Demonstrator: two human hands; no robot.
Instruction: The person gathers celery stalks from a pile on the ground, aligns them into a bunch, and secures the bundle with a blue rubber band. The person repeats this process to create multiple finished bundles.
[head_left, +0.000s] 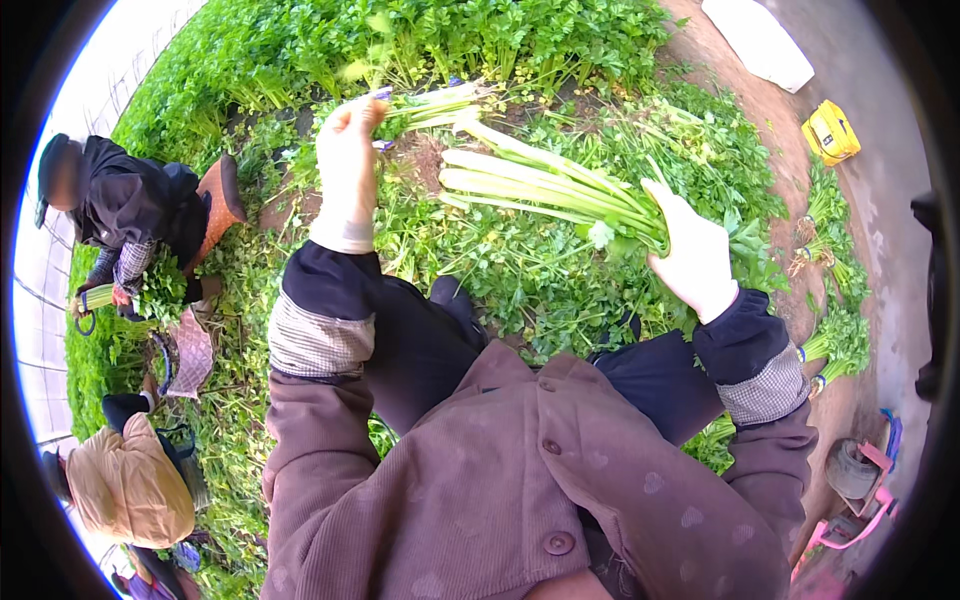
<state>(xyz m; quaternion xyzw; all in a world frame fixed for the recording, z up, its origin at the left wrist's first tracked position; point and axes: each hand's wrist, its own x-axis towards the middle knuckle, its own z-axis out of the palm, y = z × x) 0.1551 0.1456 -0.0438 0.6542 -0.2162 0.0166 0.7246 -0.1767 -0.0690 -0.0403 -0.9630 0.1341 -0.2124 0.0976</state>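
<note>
My right hand (694, 251), in what looks like a pale glove, grips a bunch of celery (540, 184) near its leafy end, the pale stalk bases pointing left. My left hand (354, 142) is raised at the upper left with its fingers curled together; whether anything is pinched in them is unclear. A blurred yellow-green leaf (360, 70) shows just above it. Beside my left fingers lie more celery stalks (439, 105) with blue-purple bands near them. Cut leaves and stems (517, 262) cover the ground between my hands.
Standing celery (480, 37) grows ahead. At left, one person (142, 195) holds a banded celery bunch (97, 298); another in a tan jacket (127, 480) is lower down. Tied bunches (825, 337) line the right path, with a yellow container (830, 133), white sack (761, 45) and pink-framed object (859, 502).
</note>
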